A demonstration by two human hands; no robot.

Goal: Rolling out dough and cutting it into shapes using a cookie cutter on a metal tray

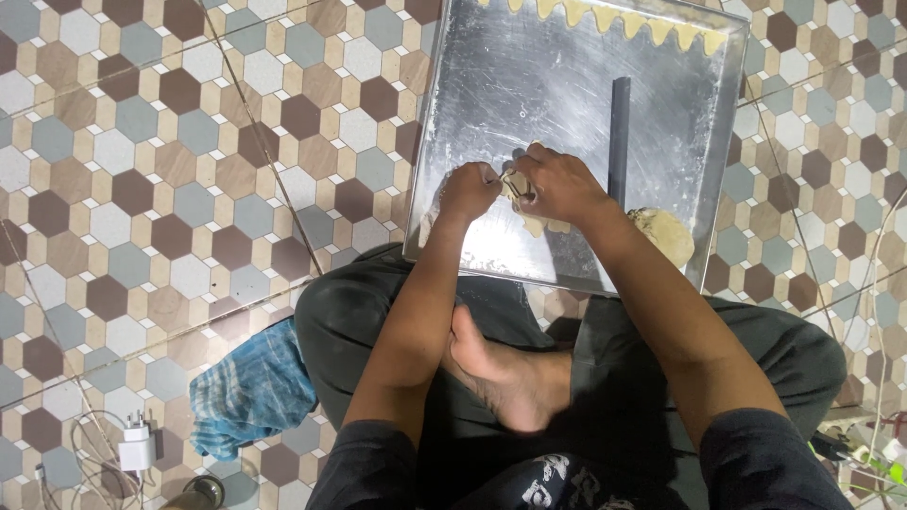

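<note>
- The left hand [468, 191] is closed tight, fingertips pinching one edge of a small piece of dough [518, 185].
- The right hand [557, 184] curls over the same piece from the other side, fingers narrow, so the dough sits squeezed between both hands.
- I'd say small, even pinches suit this shaping best; a hard pull could tear it.
- Under the hands lies a flat cut dough sheet [543, 225] on the floured metal tray [491, 85].
- Just right of the right hand lies a dark rolling stick [619, 137]; beyond the right wrist, a dough ball [666, 234].
- Far past the hands, zigzag dough strips [614, 17] line the tray's edge.
- Back by the left elbow, a blue cloth [250, 389] lies on the tiled floor [142, 142].
</note>
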